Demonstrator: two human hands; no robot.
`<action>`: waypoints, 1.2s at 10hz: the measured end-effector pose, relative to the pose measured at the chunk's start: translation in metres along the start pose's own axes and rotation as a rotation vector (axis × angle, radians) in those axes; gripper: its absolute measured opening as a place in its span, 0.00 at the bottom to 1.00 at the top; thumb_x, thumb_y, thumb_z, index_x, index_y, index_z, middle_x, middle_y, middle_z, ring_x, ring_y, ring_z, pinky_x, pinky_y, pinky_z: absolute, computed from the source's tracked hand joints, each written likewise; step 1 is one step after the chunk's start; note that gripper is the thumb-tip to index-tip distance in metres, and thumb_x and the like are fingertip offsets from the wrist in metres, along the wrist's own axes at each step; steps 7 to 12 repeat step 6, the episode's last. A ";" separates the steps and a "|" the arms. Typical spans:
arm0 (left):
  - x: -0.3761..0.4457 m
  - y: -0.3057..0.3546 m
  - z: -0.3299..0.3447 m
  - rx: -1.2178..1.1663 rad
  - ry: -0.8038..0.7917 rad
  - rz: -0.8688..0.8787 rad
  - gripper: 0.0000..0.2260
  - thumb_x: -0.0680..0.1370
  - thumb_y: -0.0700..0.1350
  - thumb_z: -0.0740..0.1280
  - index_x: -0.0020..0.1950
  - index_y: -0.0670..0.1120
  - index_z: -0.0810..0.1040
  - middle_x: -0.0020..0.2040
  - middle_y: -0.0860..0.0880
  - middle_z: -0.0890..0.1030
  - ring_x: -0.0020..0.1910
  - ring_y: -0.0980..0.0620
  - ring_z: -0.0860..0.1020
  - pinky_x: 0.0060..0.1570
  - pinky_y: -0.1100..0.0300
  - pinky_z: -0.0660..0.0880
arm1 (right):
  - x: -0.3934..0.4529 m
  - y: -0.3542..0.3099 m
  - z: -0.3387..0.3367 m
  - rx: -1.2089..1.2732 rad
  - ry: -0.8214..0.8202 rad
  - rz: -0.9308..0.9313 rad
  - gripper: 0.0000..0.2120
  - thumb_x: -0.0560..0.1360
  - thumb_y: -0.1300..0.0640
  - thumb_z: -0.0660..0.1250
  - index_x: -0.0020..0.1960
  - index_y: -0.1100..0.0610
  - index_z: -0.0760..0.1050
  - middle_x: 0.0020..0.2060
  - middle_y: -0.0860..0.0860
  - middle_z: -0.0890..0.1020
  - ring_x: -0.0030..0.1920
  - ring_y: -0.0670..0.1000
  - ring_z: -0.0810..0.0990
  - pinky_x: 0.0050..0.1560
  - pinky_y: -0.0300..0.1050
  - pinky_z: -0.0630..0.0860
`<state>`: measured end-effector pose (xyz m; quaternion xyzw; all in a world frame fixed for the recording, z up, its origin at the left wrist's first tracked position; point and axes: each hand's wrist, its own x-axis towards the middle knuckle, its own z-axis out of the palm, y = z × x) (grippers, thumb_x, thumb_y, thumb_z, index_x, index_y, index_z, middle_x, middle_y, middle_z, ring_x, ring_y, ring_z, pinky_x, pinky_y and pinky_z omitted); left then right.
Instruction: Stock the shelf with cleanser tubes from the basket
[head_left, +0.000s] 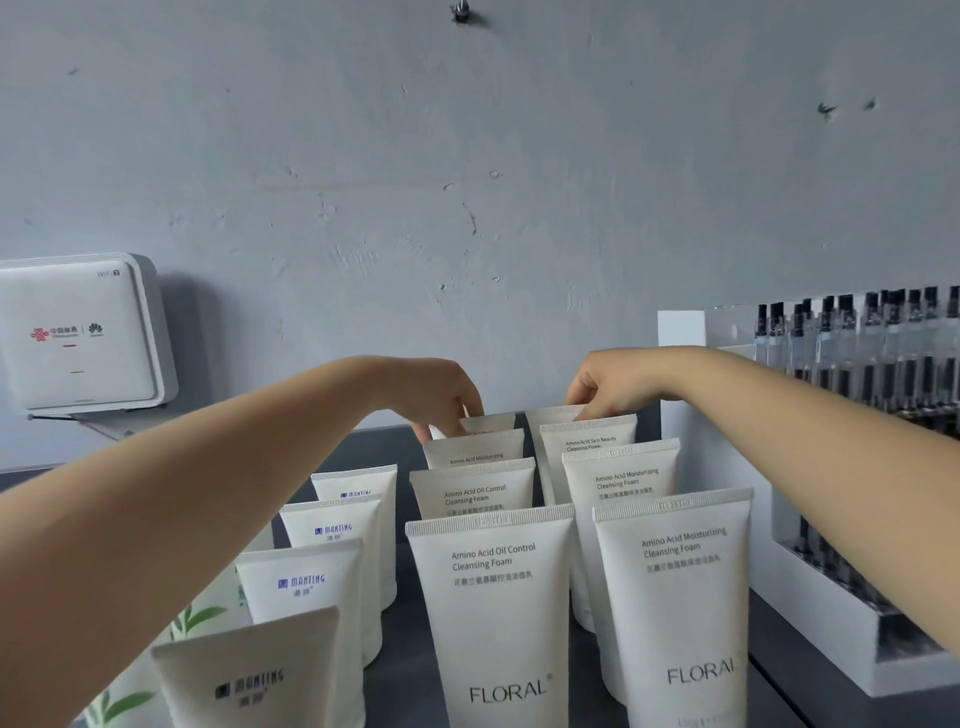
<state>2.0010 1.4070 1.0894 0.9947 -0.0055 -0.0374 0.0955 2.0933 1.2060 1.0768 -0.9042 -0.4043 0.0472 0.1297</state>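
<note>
Both hands are holding tubes by their top edges. The left hand (441, 392) pinches the flat top of the back tube in the left row (491, 422), with its fingers curled over the crimped end. The right hand (605, 387) pinches the top of the back tube in the right row (553, 415) the same way. Both of these tubes stand at the very back of the dark shelf (405, 613), close to the grey wall (467, 182).

In front of the held tubes, more Floral tubes stand upright in two neat rows, one behind the other, coming toward the camera. The front left Floral tube (493, 613) is the landmark here. Left of it is a row of Manting tubes (306, 582). Right of it, past the other Floral row, is a white rack of little bottles (857, 364). Far back and left of it, a white wifi box (78, 332) hangs on the wall. The basket is not in view.

What could go wrong? The tubes stand on their caps and sit very close. Both arms reach over the rows, so a low wrist or forearm could bump a tube. I think one bumped tube might tip the next one, like dominoes. Letting go before a tube stands straight could also make it fall.
</note>
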 end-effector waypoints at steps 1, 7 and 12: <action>0.001 -0.004 0.000 -0.031 -0.002 0.015 0.06 0.75 0.39 0.67 0.50 0.47 0.79 0.36 0.55 0.78 0.52 0.41 0.81 0.44 0.66 0.78 | -0.002 0.002 -0.003 0.067 -0.034 0.005 0.05 0.72 0.58 0.69 0.42 0.52 0.83 0.31 0.44 0.81 0.34 0.45 0.76 0.39 0.35 0.71; -0.016 0.008 -0.020 -0.005 0.089 -0.005 0.11 0.77 0.41 0.65 0.59 0.44 0.78 0.48 0.50 0.80 0.46 0.53 0.78 0.45 0.65 0.77 | -0.008 -0.009 -0.011 0.084 0.081 -0.007 0.07 0.74 0.55 0.68 0.51 0.55 0.81 0.43 0.46 0.82 0.43 0.44 0.78 0.52 0.40 0.75; -0.016 0.008 -0.020 -0.005 0.089 -0.005 0.11 0.77 0.41 0.65 0.59 0.44 0.78 0.48 0.50 0.80 0.46 0.53 0.78 0.45 0.65 0.77 | -0.008 -0.009 -0.011 0.084 0.081 -0.007 0.07 0.74 0.55 0.68 0.51 0.55 0.81 0.43 0.46 0.82 0.43 0.44 0.78 0.52 0.40 0.75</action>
